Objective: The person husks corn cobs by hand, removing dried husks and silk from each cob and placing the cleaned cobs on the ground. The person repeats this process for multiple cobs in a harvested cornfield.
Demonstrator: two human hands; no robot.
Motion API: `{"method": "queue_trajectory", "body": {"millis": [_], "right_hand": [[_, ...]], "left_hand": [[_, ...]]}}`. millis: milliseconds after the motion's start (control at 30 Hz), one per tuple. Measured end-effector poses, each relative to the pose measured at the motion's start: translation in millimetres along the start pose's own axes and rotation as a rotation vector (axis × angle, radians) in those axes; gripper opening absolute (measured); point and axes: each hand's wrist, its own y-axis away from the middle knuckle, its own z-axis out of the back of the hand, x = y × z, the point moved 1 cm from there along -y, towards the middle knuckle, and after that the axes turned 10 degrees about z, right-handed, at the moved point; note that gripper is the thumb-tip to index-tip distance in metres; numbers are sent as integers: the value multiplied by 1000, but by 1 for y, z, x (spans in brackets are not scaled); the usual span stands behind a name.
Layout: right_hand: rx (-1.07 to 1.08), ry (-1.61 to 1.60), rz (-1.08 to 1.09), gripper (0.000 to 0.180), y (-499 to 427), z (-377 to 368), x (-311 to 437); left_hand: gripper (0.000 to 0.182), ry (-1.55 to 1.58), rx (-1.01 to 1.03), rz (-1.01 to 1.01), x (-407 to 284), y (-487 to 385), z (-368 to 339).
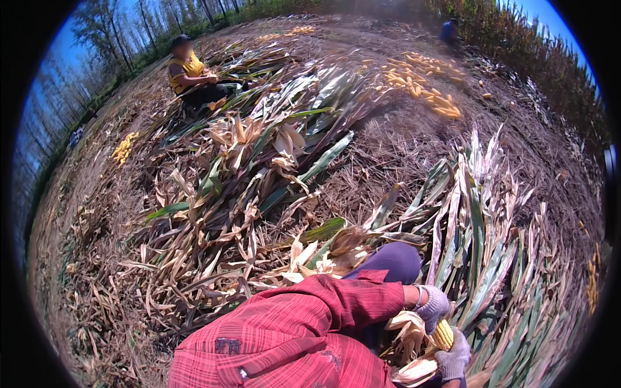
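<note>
A yellow ear of corn is held between my two gloved hands at the lower right. My left hand, in a grey knitted glove with a bracelet at the wrist, grips its upper end. Around its lower side closes my right hand, gloved alike. Pale dry husks hang peeled back beside the ear, and another pale husk lies just below. My arms are in red plaid sleeves, and a knee in purple cloth shows above them.
Cut corn stalks lie at the right, with another long heap at the centre. Husked ears form piles at the upper right and left. A person in yellow sits at the upper left; another in blue is far off.
</note>
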Motion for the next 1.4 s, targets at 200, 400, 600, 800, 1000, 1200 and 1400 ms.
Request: {"method": "queue_trajectory", "body": {"millis": [200,400,600,800,1000,1200,1400], "right_hand": [[46,-33,-42,61,-4,-10,15],[42,56,-63,57,-7,-15,32],[168,206,-202,64,-6,-15,32],[187,321,-240,60,-9,-18,35],[132,297,-195,54,-13,-16,38],[152,322,-228,54,-16,-18,35],[-116,432,-400,22,-24,-5,20]], "left_hand": [[59,88,-67,-14,7,-3,-18],[61,62,-48,-31,13,-5,-27],[59,90,-80,16,14,-3,-36],[52,83,-184,8,12,4,-41],[49,46,-216,15,12,10,-40],[48,95,-244,82,6,26,-33],[51,185,-368,192,-18,45,-32]]}}
